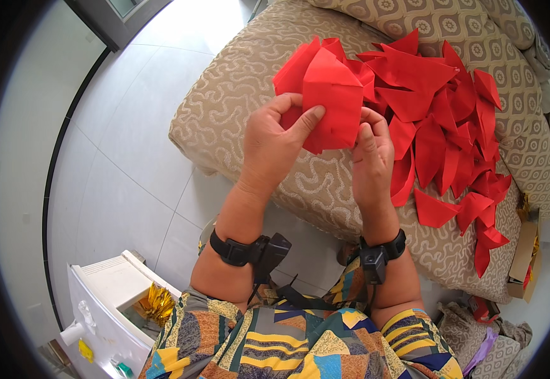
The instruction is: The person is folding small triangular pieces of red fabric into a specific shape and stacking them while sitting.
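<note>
A folded red paper piece [333, 102] is held up over the near side of a patterned cushioned seat. My left hand [275, 137] grips it from the left, with the thumb flat on its front face and the fingers curled behind. At its lower right edge, the thumb and bent fingers of my right hand [373, 151] meet the paper; its fingertips are partly hidden. More red folds [296, 71] show behind the upper left of the piece. A heap of folded red paper pieces [438, 104] spreads over the seat to the right, several with pointed corners.
The seat cushion [227, 94] has a rounded left edge above the tiled floor [128, 161]. Patterned backrest cushions [507, 57] rise behind the heap. A cardboard box [524, 260] stands at right. Gold tinsel [155, 303] sits in a white stand [118, 275] at lower left.
</note>
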`<state>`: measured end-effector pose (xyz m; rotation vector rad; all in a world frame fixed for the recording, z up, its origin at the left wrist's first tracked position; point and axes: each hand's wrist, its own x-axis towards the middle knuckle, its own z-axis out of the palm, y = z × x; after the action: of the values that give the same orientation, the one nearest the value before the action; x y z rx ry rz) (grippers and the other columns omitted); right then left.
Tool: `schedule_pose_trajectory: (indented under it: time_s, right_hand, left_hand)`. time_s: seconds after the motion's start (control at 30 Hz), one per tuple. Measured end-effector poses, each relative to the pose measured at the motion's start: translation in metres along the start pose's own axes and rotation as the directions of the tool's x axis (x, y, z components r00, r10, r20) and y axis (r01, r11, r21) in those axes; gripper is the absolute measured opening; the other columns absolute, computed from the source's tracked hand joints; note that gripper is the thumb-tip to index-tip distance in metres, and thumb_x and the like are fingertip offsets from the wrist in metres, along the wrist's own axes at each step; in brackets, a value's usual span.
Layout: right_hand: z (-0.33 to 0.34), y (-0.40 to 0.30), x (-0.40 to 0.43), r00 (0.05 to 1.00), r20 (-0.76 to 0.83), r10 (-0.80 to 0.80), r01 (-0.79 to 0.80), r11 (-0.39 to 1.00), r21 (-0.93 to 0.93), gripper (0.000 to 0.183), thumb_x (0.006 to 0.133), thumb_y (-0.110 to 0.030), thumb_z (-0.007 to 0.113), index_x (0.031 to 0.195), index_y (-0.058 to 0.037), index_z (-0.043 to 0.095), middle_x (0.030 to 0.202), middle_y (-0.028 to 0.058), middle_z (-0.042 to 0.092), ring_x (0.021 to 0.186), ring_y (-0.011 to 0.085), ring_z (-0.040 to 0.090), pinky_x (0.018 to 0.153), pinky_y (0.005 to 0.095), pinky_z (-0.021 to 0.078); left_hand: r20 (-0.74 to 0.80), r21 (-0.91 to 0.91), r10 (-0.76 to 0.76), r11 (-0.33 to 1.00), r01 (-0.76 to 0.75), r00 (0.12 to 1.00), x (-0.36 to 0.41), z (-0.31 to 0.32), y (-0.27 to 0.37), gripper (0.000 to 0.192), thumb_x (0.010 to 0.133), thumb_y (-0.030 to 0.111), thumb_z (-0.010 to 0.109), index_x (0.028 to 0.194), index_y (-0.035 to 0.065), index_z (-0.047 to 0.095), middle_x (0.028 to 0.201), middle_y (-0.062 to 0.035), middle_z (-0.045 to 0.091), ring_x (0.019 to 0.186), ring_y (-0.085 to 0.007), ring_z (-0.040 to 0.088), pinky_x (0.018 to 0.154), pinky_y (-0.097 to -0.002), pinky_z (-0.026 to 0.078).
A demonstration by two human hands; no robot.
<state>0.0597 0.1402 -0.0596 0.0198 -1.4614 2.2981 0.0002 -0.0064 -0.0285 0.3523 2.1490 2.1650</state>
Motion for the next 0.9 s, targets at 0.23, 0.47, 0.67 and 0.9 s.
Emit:
schedule_pose_trajectory:
  time_s: [0.23, 0.47, 0.67, 0.9]
  right_hand:
    - [-0.005, -0.001, 0.004, 0.986, -0.087, 0.144, -0.127, 0.976, 0.174, 0.029, 0.102, -0.017, 0.060, 0.125, 0.0011, 0.053, 0.119, 0.0089, 0.063, 0.109, 0.0143, 0.063, 0.093, 0.0288, 0.0509]
    - [0.001, -0.005, -0.002, 0.999, -0.025, 0.035, -0.035, 0.999, -0.024, 0.026, 0.097, -0.008, 0.067, 0.119, 0.0015, 0.058, 0.108, 0.0048, 0.067, 0.102, 0.0095, 0.062, 0.091, 0.0239, 0.0494]
    - [0.005, -0.006, -0.005, 1.000, -0.012, -0.007, 0.005, 0.990, -0.141, 0.020, 0.097, -0.008, 0.068, 0.114, 0.0020, 0.062, 0.108, 0.0041, 0.068, 0.098, 0.0074, 0.062, 0.088, 0.0227, 0.0496]
    - [0.008, 0.002, -0.007, 1.000, -0.002, 0.012, -0.012, 0.946, -0.324, 0.018, 0.094, -0.009, 0.071, 0.108, 0.0008, 0.063, 0.095, 0.0001, 0.068, 0.084, 0.0043, 0.060, 0.074, 0.0212, 0.0498]
  left_hand:
    - [0.095, -0.013, 0.023, 1.000, -0.022, 0.995, -0.001, 0.000, 0.002, 0.037, 0.093, 0.018, 0.075, 0.121, -0.0040, 0.066, 0.104, -0.0080, 0.073, 0.091, -0.0096, 0.066, 0.080, -0.0237, 0.054]
    - [0.129, -0.065, 0.079, 0.995, -0.071, 0.989, 0.001, 0.003, -0.009, 0.047, 0.103, 0.033, 0.059, 0.129, -0.0060, 0.061, 0.112, -0.0094, 0.070, 0.103, -0.0118, 0.064, 0.093, -0.0263, 0.050]
    - [0.264, -0.179, 0.014, 0.983, 0.035, 0.964, -0.005, 0.001, -0.004, 0.051, 0.105, 0.045, 0.052, 0.114, -0.0026, 0.067, 0.089, 0.0016, 0.064, 0.084, -0.0064, 0.051, 0.077, -0.0247, 0.046]
    - [0.180, -0.183, -0.084, 0.976, 0.117, 0.980, -0.004, 0.010, -0.014, 0.045, 0.104, 0.041, 0.056, 0.099, -0.0017, 0.068, 0.079, 0.0027, 0.061, 0.072, -0.0051, 0.048, 0.064, -0.0255, 0.045]
